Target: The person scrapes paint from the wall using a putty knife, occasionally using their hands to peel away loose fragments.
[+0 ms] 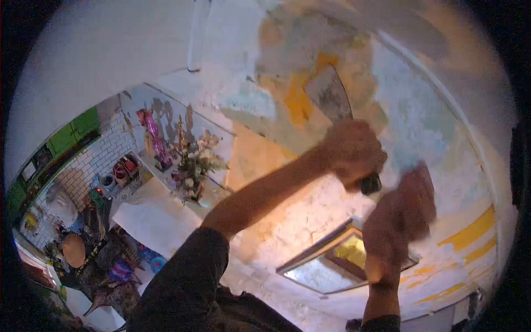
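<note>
My left hand (357, 150) is wrapped round the handle of a scraper (329, 93), a wide flat metal blade pointing up and to the left. The dark end of its handle sticks out below my fist. Behind the blade is a patchy wall (243, 102) with bare, grey, pale blue and orange-yellow areas; the blade overlaps an orange patch in this view. Just below and right of the scraper handle is my right hand (401, 213), raised and smeared by motion, its fingers unclear.
A framed picture or mirror (315, 276) lies below my hands against the wall. To the left, a vase of flowers (196, 166) stands by a pink figure (154, 135) and a white surface (152, 213). Green cabinets (72, 133) and white brick tiles (102, 149) are farther left.
</note>
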The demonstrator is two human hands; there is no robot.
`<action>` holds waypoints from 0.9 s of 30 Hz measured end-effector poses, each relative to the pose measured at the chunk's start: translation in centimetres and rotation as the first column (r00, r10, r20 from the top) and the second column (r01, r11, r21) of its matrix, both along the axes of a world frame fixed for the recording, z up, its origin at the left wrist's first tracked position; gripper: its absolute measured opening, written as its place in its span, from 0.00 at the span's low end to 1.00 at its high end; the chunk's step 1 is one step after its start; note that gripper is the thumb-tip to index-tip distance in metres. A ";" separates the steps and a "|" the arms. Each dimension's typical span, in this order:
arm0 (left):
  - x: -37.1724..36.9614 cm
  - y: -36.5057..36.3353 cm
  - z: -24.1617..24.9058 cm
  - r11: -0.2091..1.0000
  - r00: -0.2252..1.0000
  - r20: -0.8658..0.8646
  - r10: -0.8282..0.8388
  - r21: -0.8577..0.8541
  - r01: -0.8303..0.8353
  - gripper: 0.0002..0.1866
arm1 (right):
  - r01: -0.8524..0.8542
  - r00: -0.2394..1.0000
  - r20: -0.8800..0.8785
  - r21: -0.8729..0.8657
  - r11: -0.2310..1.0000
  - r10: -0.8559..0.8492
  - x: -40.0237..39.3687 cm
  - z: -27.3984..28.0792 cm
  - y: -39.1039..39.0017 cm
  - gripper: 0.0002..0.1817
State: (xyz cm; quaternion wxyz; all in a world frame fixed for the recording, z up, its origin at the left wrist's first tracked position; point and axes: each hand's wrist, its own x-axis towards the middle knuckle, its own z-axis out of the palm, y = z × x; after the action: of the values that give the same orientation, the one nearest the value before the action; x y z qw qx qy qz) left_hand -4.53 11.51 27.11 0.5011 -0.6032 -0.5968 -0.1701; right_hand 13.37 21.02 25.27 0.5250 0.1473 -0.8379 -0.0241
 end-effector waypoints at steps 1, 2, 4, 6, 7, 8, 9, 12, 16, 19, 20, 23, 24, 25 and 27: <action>-0.3 -0.5 0.4 1.000 0.999 -0.026 0.022 0.010 -0.022 0.18 | -0.021 0.999 -0.024 0.024 0.999 0.022 -0.8 0.3 0.0 0.11; -0.6 -0.9 0.2 0.972 0.984 -0.090 -0.153 0.168 0.167 0.17 | -0.036 0.999 -0.030 0.052 0.998 0.037 -1.2 0.5 0.0 0.13; 0.0 -0.4 -1.7 0.881 0.932 -0.138 -0.337 0.304 0.363 0.15 | -0.027 1.000 0.011 0.076 0.997 0.026 -0.2 -0.4 0.3 0.17; 0.1 -0.4 -2.2 0.971 0.986 0.027 -0.164 0.183 0.157 0.14 | -0.023 1.000 0.016 0.082 0.996 0.021 0.0 -1.0 0.1 0.21; -0.6 -0.6 -1.6 0.991 0.996 0.072 -0.049 0.130 0.040 0.13 | -0.143 0.986 -0.162 -0.771 0.621 0.025 -0.9 0.8 -5.2 0.19; -1.0 -0.4 -1.4 0.863 0.932 -0.286 -0.225 0.385 0.326 0.20 | -0.158 0.984 -0.174 -0.761 0.629 0.037 -3.2 2.4 -5.0 0.19; -1.6 -0.4 -1.2 0.859 0.934 -0.271 -0.233 0.393 0.328 0.20 | -0.324 0.929 -0.311 -0.419 0.848 0.201 -5.3 3.5 -3.7 0.17; -2.2 -1.9 -1.1 0.940 0.955 -0.257 -0.145 0.266 0.214 0.21 | -0.445 0.761 -0.319 0.376 0.812 0.565 -6.3 2.5 -1.5 0.14; 0.9 -2.4 -5.1 0.940 0.950 -0.225 -0.217 0.213 0.265 0.16 | -0.624 0.677 -0.519 -0.027 0.781 0.522 -3.5 0.1 -2.6 0.07; 3.9 -4.4 -8.9 0.917 0.945 -0.206 -0.256 0.258 0.304 0.11 | -0.176 0.962 0.151 -0.291 0.940 0.227 -0.8 -3.6 -1.2 0.24; 4.3 -4.0 -10.8 0.895 0.940 -0.186 -0.287 0.298 0.332 0.10 | -0.243 0.962 0.066 -0.222 0.944 0.263 -1.4 -6.0 -0.6 0.23; 5.6 -3.1 -15.8 0.879 0.932 -0.027 -0.362 0.321 0.351 0.08 | -0.103 0.756 0.549 -0.439 0.893 0.357 0.3 -10.6 -0.9 0.18; 5.9 -3.4 -17.0 0.910 0.936 0.037 -0.350 0.252 0.330 0.09 | -0.045 0.713 0.583 -0.516 0.855 0.389 0.7 -11.3 -1.7 0.15; 6.1 -3.5 -18.1 0.934 0.938 0.104 -0.332 0.177 0.311 0.12 | 0.002 0.673 0.617 -0.552 0.834 0.408 0.8 -12.6 -1.5 0.13; 6.1 -2.6 -20.2 0.933 0.929 0.144 -0.341 0.169 0.317 0.18 | 0.095 0.614 0.674 -0.580 0.809 0.411 1.4 -13.4 -1.5 0.14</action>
State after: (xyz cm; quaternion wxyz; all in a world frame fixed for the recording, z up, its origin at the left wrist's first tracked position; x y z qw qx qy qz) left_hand 1.57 8.87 6.92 0.4543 -0.6405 -0.5141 -0.3452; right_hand 14.79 19.49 11.89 0.1312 0.0586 -0.9299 0.3385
